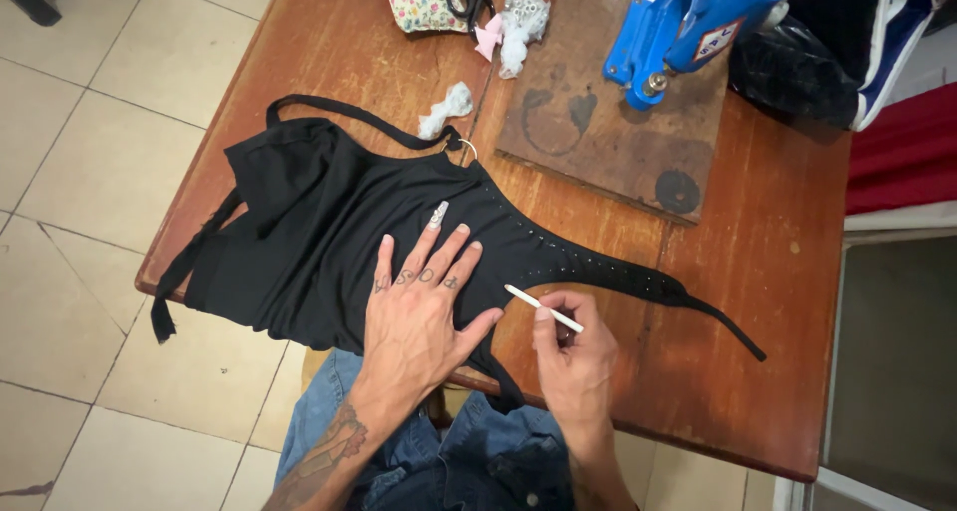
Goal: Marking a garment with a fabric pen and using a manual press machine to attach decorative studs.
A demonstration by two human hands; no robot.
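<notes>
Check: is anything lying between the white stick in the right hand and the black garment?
Nothing visible. The right hand holds the white stick just beside the black garment, bare table between. The left hand lies flat on the fabric alongside.

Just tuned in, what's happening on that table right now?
A person sits at a wooden table with a black garment spread across it. The left hand lies flat on the fabric, fingers spread, pinning it down. The right hand holds a thin white marking stick beside the garment's dotted edge. A blue press tool stands on a board behind.
</notes>
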